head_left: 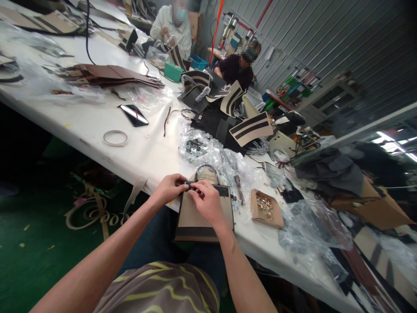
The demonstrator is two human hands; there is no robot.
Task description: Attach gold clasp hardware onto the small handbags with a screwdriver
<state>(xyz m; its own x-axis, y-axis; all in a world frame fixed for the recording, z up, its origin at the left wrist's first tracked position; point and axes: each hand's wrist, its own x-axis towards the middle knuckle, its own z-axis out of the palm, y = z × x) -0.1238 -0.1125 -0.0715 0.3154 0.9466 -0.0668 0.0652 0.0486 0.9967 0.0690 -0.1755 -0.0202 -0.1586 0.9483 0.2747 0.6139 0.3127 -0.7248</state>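
Note:
A beige handbag [198, 217] with dark trim leans at the table's front edge, above my lap. Its round dark handle [207, 167] stands up behind the top edge. My left hand [172, 188] is closed on the bag's upper left corner, thumb and fingers pinching the dark top strip. Close beside it, my right hand [206, 199] has its fingers bent together over the same dark strip; whatever small piece lies between them is hidden. To the right of the bag lies a metal hand tool [239, 189], and past it a cardboard box [276, 218] of small gold-coloured metal parts.
Clear plastic bags [312, 234] spread over the table's right side. Bag panels [250, 129] are heaped further back. A phone [134, 115], a tape roll [115, 138] and brown leather pieces [110, 74] lie to the left. Two people sit across the table.

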